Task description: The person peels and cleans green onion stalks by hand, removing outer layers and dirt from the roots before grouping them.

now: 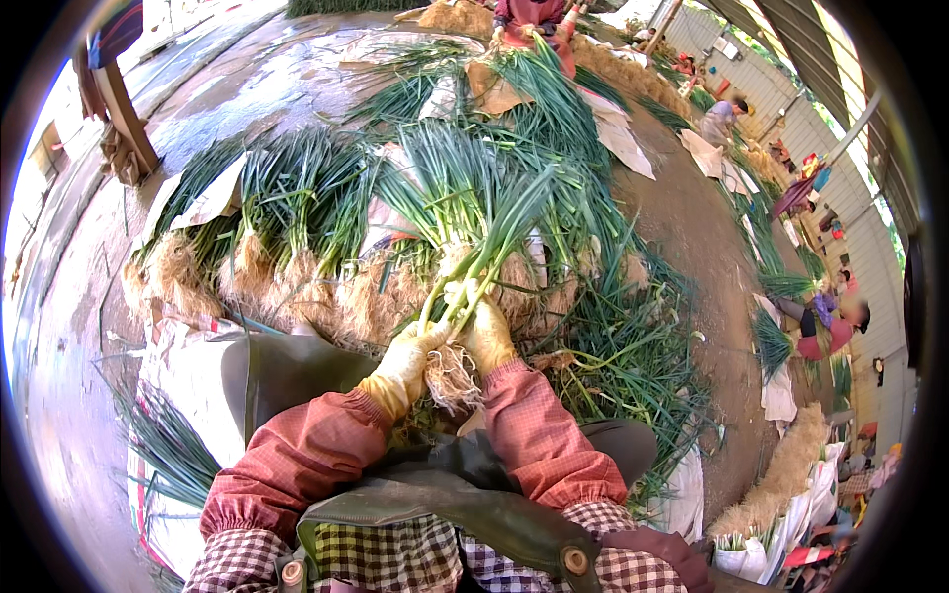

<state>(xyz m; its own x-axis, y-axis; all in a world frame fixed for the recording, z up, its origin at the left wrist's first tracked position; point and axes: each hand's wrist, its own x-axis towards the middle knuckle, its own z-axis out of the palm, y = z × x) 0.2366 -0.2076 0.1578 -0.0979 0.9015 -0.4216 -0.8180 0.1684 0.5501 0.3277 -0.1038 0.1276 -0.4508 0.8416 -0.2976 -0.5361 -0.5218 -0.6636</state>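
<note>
looks like a big farm-produce shed, given the metal roof (799, 40), pale panelled wall (887, 336), damp floor (682, 247) spread with rows of rooted green onions (316, 188), and several people (828, 338) spaced along one side among further bundles (773, 346).

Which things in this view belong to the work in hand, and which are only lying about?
Likely in the work:
- stalks with pale roots, in the gloved left hand and right hand
- row of rooted bundles ahead
- loose green heap at right

Apparently just about:
- pale sheet beyond the heap
- brown post, upper left
</note>
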